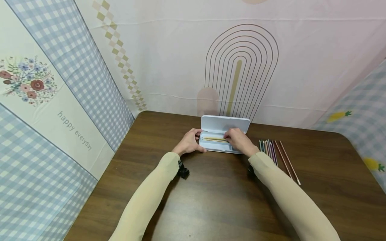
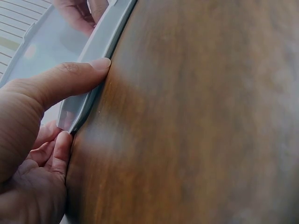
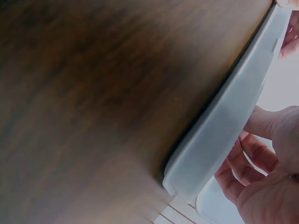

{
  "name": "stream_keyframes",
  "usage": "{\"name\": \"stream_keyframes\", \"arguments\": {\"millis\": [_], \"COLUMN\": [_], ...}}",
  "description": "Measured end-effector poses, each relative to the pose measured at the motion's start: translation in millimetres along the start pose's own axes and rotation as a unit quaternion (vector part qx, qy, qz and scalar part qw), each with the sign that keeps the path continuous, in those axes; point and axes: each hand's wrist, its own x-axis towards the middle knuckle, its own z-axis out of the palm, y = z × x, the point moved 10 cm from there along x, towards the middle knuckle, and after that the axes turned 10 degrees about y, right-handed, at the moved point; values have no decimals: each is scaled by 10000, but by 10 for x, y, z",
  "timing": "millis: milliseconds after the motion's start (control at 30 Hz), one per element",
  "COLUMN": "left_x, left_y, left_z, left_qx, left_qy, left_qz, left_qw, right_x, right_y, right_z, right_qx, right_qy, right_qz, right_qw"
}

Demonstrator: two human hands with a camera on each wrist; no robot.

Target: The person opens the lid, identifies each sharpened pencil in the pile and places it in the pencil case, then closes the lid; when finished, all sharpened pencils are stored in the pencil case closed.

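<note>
A white pencil case lies with its lid raised at the back of the table. My left hand grips its left end. In the left wrist view the thumb presses along the front wall and the other fingers bend at the end of the case. Several yellow pencils lie lengthwise inside. My right hand reaches into the right half, its fingertips pinching at the pencils' right end. In the right wrist view the case's front wall partly hides those curled fingers.
A row of colored pencils lies right of the case, next to the right forearm; two longer reddish pencils extend toward the front. The brown wooden table meets a patterned cloth backdrop behind the case.
</note>
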Motion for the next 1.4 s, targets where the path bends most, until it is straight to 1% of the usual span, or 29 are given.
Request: {"name": "stream_keyframes", "arguments": {"millis": [300,433,567,767,900,1133,1400], "left_x": [-7,-9,-5,-1,-3,-12,-15], "left_y": [14,9,8,0,-5,-5,-11], "left_z": [-5,1,15,1,-3,-6,-2], "left_qx": [-42,-27,-34,-7,30,36,6], "left_qy": [13,2,-21,24,30,-19,-36], "left_qz": [25,17,0,-28,-16,-4,-17], "left_qw": [10000,10000,10000,10000,10000,10000,10000], "right_x": [2,-15,-71,-153,-222,-382,-626], "right_y": [-14,-11,12,21,49,119,165], "right_z": [-13,-21,-65,-166,-238,-493,-742], "right_qx": [-35,2,24,45,147,305,284], "right_qy": [46,66,134,367,470,887,1040], "right_qz": [-133,-78,119,311,533,969,1355], "right_qw": [9999,9999,9998,9988,9974,9909,9849]}}
